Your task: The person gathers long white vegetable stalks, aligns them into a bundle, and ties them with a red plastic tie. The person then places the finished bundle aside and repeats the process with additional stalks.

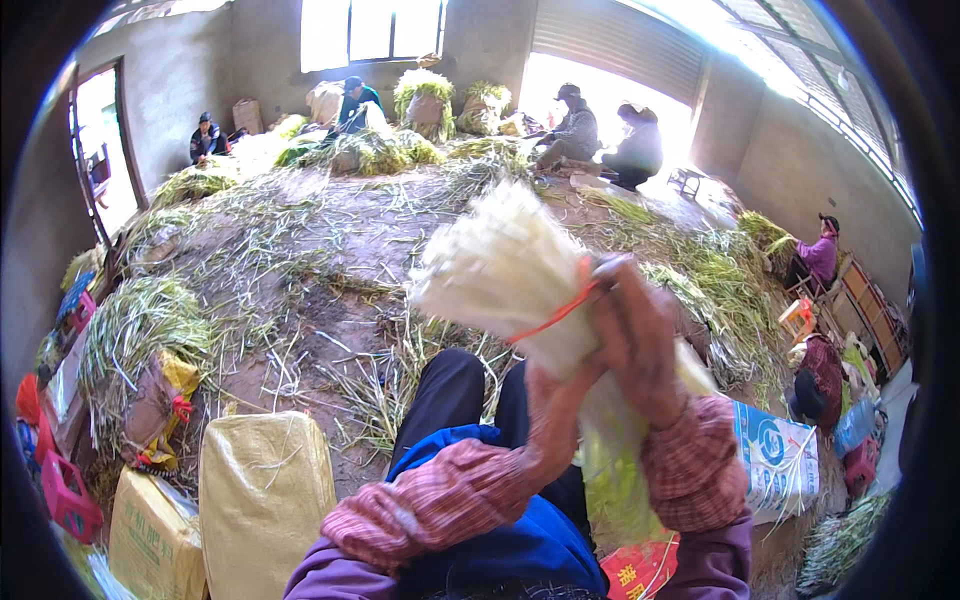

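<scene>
Before me a thick bundle of pale stalks (502, 270) tilts up and to the left, its blurred white ends pointing away from me. A red tie (555, 313) runs around it. My right hand (637, 334) is closed on the bundle's right side, with fingers at the tie. My left hand (559, 416) grips it from below and to the left, close to my right hand; the bundle hides some of its fingers. Yellow-green leaves (619, 487) hang below my hands, between my forearms.
Loose green stalks (375, 360) litter the earth floor. To the left are yellow sacks (266, 495), a leafy heap (142, 330) and a pink stool (69, 496). A blue-and-white printed sack (776, 457) lies to the right. Several people (577, 127) sit farther off among heaps of stalks.
</scene>
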`<state>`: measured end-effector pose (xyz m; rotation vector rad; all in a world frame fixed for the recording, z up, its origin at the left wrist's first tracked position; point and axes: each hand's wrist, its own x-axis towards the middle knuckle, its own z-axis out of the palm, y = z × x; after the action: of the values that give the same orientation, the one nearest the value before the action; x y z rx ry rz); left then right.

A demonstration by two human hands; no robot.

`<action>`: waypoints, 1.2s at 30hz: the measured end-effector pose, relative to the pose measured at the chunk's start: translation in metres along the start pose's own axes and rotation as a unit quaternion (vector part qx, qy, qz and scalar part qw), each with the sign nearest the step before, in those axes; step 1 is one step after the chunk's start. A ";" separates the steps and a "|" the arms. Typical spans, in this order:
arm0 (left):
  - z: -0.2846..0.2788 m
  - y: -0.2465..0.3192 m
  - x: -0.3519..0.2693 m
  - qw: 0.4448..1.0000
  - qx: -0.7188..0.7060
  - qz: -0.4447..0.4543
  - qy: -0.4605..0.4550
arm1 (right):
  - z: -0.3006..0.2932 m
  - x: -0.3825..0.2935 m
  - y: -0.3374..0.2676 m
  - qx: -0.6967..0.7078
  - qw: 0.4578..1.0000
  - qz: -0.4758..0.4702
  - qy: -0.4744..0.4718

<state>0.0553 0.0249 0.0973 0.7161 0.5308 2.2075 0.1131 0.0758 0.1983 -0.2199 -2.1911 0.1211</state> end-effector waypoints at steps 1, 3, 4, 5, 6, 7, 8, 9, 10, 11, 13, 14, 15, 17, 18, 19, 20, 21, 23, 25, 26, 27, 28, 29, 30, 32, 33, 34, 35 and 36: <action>-0.019 -0.001 -0.005 1.000 0.017 -0.004 0.001 | 0.011 -0.006 -0.001 0.043 0.998 0.030 -0.018; -0.037 0.005 -0.013 0.998 0.057 -0.016 0.026 | 0.030 -0.005 0.000 0.082 0.996 -0.028 0.010; -0.047 0.009 -0.016 0.998 0.051 -0.006 0.035 | 0.038 -0.003 -0.007 0.085 0.996 -0.039 0.000; -0.056 0.013 -0.018 0.998 0.044 0.005 0.041 | 0.046 0.000 -0.013 0.088 0.995 -0.050 -0.010; -0.061 0.019 -0.020 0.998 0.035 0.017 0.044 | 0.052 0.003 -0.019 0.075 0.994 -0.073 -0.010; -0.072 0.023 -0.022 0.998 0.049 0.016 0.044 | 0.062 0.004 -0.022 0.065 0.994 -0.092 -0.010; -0.081 0.029 -0.024 0.993 0.105 -0.005 0.050 | 0.070 0.004 -0.027 0.058 0.992 -0.106 -0.027; -0.087 0.036 -0.028 0.985 0.158 -0.029 0.055 | 0.077 0.003 -0.029 0.063 0.992 -0.095 -0.058; -0.096 0.046 -0.032 0.973 0.216 -0.049 0.061 | 0.084 0.002 -0.030 0.066 0.990 -0.091 -0.080; -0.114 0.052 -0.035 0.957 0.287 -0.044 0.024 | 0.094 -0.001 -0.029 0.069 0.989 -0.086 -0.103; -0.163 0.050 -0.040 0.911 0.407 -0.035 -0.061 | 0.115 -0.009 -0.027 0.033 0.989 -0.119 -0.083; -0.186 0.054 -0.044 0.895 0.437 -0.059 -0.064 | 0.118 -0.010 -0.033 0.035 0.984 -0.127 -0.117; -0.192 0.064 -0.045 0.852 0.514 -0.035 -0.098 | 0.129 -0.016 -0.033 0.031 0.983 -0.132 -0.120; -0.198 0.075 -0.049 0.748 0.644 0.012 -0.163 | 0.142 -0.026 -0.032 0.010 0.974 -0.148 -0.170; -0.206 0.078 -0.055 0.731 0.664 0.009 -0.155 | 0.151 -0.030 -0.037 0.010 0.973 -0.168 -0.161; -0.215 0.077 -0.059 0.726 0.667 -0.038 -0.163 | 0.157 -0.034 -0.041 -0.009 0.968 -0.170 -0.182; -0.225 0.077 -0.063 0.720 0.668 -0.084 -0.171 | 0.160 -0.039 -0.043 -0.022 0.959 -0.176 -0.221; -0.238 0.084 -0.072 0.708 0.672 -0.136 -0.170 | 0.167 -0.042 -0.051 -0.023 0.948 -0.184 -0.260; -0.252 0.088 -0.078 0.703 0.674 -0.131 -0.189 | 0.171 -0.043 -0.054 -0.004 0.941 -0.197 -0.275; -0.248 0.085 -0.079 0.687 0.690 -0.147 -0.174 | 0.165 -0.042 -0.050 -0.010 0.943 -0.186 -0.277; -0.252 0.086 -0.084 0.666 0.724 -0.086 -0.161 | 0.167 -0.045 -0.048 -0.011 0.946 -0.203 -0.251; -0.256 0.084 -0.087 0.644 0.750 -0.023 -0.151 | 0.169 -0.047 -0.044 -0.019 0.948 -0.220 -0.229; -0.258 0.086 -0.087 0.693 0.707 -0.023 -0.137 | 0.163 -0.042 -0.046 -0.009 0.944 -0.204 -0.261; -0.273 0.088 -0.093 0.743 0.654 -0.072 -0.123 | 0.161 -0.038 -0.048 0.001 0.938 -0.187 -0.291; -0.290 0.092 -0.100 0.784 0.600 -0.117 -0.105 | 0.165 -0.039 -0.049 0.013 0.935 -0.179 -0.306; -0.314 0.100 -0.112 0.838 0.496 -0.219 -0.056 | 0.171 -0.044 -0.045 0.012 0.936 -0.175 -0.306; -0.323 0.108 -0.119 0.846 0.455 -0.279 -0.014 | 0.173 -0.045 -0.043 0.030 0.943 -0.173 -0.284; -0.324 0.117 -0.121 0.880 0.384 -0.278 0.016 | 0.172 -0.045 -0.041 0.045 0.945 -0.151 -0.287; -0.328 0.126 -0.124 0.909 0.311 -0.274 0.047 | 0.171 -0.045 -0.038 0.059 0.946 -0.128 -0.291; -0.355 0.126 -0.132 0.874 0.401 -0.252 0.108 | 0.172 -0.045 -0.037 0.076 0.949 -0.134 -0.274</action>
<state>-0.1610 -0.2076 -0.1442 0.6263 1.6055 1.5279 -0.0045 0.0293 0.0681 0.2300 -2.7234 0.2187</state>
